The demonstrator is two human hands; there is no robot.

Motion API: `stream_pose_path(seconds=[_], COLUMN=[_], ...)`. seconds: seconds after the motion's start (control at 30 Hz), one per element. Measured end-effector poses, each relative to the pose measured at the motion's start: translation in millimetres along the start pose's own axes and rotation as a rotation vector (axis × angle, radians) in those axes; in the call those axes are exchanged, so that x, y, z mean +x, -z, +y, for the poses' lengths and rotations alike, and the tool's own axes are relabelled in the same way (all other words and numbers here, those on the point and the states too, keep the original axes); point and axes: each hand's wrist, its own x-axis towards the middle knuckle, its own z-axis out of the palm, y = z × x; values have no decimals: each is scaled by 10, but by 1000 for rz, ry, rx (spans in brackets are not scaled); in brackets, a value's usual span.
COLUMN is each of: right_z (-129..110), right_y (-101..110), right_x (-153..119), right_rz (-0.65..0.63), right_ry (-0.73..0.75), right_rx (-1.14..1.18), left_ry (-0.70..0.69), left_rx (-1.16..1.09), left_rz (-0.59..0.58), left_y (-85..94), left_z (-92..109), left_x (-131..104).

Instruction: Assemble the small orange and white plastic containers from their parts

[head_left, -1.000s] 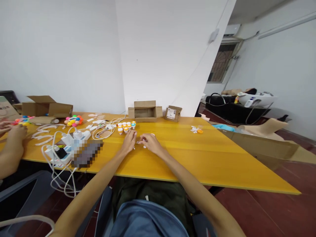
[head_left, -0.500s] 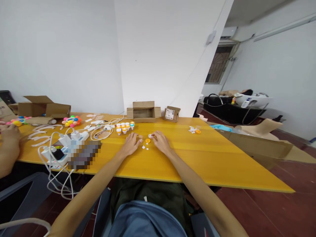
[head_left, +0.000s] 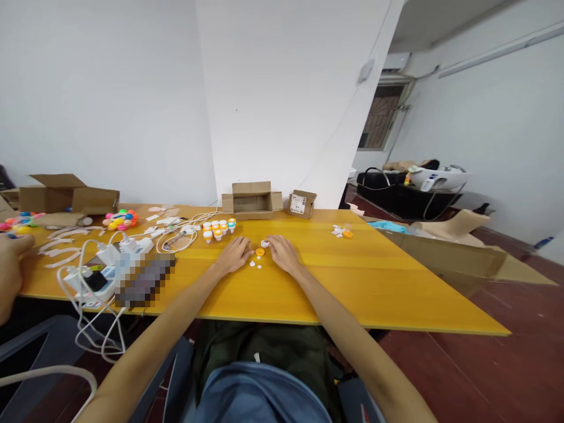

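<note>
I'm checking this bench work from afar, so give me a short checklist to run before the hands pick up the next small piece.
1. Orange disc in clear view between both hands: ok.
2. Small white pieces lying apart on the yellow table: ok.
3. Left hand flat, holding nothing: ok.
4. Right hand fingers at a white piece; gripped or only touched: cannot tell.
5. Row of small bottles upright, apart from both hands: ok.

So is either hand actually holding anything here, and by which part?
Nothing is clearly held. The left hand lies flat on the yellow table; the right hand has fingertips at a small white piece, the grip too small to tell.
</note>
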Motion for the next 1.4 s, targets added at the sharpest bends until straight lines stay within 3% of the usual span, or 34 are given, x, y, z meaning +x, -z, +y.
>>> stream_pose_path(seconds=[0.17, 0.37, 0.6, 0.97, 1.4], right_z=[170, 155, 125, 99, 63], right_y=[88, 60, 1, 41, 19], right_x=[-61, -142, -223, -339, -339], right_rz=[-63, -90, -89, -89, -24], right_ry=[-92, 16, 64, 110, 302], right_rx=[-18, -103, -209, -179, -132], left_ry=[-54, -68, -136, -130, -227], left_rx=[-32, -45, 24, -19, -51], left_rz=[-28, -6, 149, 176, -14], left_y=[-10, 0, 56, 132, 214], left_z=[16, 44, 112, 173, 263], left_x=[92, 84, -3, -40, -85])
